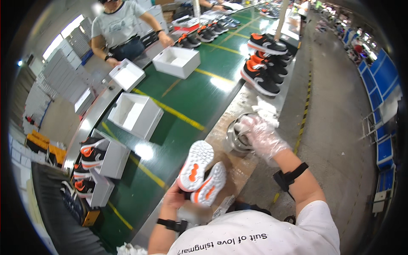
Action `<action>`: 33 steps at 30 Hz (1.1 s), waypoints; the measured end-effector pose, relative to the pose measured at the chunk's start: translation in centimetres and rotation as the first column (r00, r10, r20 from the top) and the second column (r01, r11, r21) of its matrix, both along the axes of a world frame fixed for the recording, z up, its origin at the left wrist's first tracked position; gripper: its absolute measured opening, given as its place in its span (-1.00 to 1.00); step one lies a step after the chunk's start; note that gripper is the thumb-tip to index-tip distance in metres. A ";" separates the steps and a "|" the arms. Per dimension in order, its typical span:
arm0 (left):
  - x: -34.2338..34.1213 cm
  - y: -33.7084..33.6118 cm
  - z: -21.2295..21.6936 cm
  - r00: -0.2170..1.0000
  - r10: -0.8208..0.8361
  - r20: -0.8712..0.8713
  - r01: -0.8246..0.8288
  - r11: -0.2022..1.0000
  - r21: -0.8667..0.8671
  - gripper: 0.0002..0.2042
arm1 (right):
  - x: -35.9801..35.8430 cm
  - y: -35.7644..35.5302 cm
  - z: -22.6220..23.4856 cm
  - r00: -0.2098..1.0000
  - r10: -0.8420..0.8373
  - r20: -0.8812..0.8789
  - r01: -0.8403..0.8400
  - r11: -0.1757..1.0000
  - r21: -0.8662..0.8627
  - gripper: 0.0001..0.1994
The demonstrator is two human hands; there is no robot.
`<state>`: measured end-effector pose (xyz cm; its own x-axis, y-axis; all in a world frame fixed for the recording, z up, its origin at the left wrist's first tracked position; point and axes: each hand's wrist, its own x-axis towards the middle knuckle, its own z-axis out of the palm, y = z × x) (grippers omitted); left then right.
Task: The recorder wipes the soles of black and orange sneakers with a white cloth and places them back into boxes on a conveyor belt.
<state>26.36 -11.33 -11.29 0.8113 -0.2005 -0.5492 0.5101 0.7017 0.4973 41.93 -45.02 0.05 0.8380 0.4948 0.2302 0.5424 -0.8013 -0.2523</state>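
My left hand (173,196) is closed around a pair of sneakers (196,168) near the belt's right edge. Their white soles with orange patches face up toward me. My right hand (260,135), in a clear plastic glove, is bent over a round metal pot (236,138) on the side ledge. A white wad that looks like cloth shows at its fingertips; the pot's contents are hidden. Just beyond that hand lies a crumpled white cloth or paper (267,111).
A green conveyor belt (178,102) carries open white shoeboxes (140,114), some with black-and-orange sneakers (91,155). More sneakers (261,76) stand along the ledge ahead. Across the belt, a person (119,29) handles boxes. A pole (281,21) rises at the far right edge.
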 end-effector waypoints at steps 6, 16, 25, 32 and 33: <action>-6.6 -3.5 -6.0 0.925 0.268 -0.270 -0.315 0.938 -0.147 -0.49 | 1.4 -0.1 -2.4 0.994 -0.102 -0.030 0.098 0.989 -0.110 -0.67; -6.0 -6.1 -3.2 0.875 0.341 -0.343 -0.408 0.901 -0.147 -0.47 | 1.8 -1.5 -2.5 0.998 -0.043 -0.044 0.039 0.995 -0.097 -0.72; -5.8 -6.8 -2.8 0.858 0.374 -0.353 -0.439 0.890 -0.124 -0.36 | -8.3 5.5 -1.7 0.926 0.363 0.109 -0.378 0.872 0.310 -0.66; -5.4 -7.2 -3.3 0.857 0.364 -0.365 -0.426 0.899 -0.105 -0.47 | -7.3 6.9 -13.8 0.971 0.227 0.075 -0.235 0.858 0.457 -0.74; -5.3 -7.2 -3.2 0.858 0.360 -0.365 -0.420 0.902 -0.099 -0.47 | -6.6 7.1 -13.8 0.942 0.055 -0.332 0.188 0.733 0.654 -0.74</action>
<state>21.10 -18.56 -14.51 0.6194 -0.0197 -0.7848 0.2890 0.9352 0.2046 35.28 -37.93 -13.75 0.9465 0.2522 0.2014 0.2893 -0.3862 -0.8759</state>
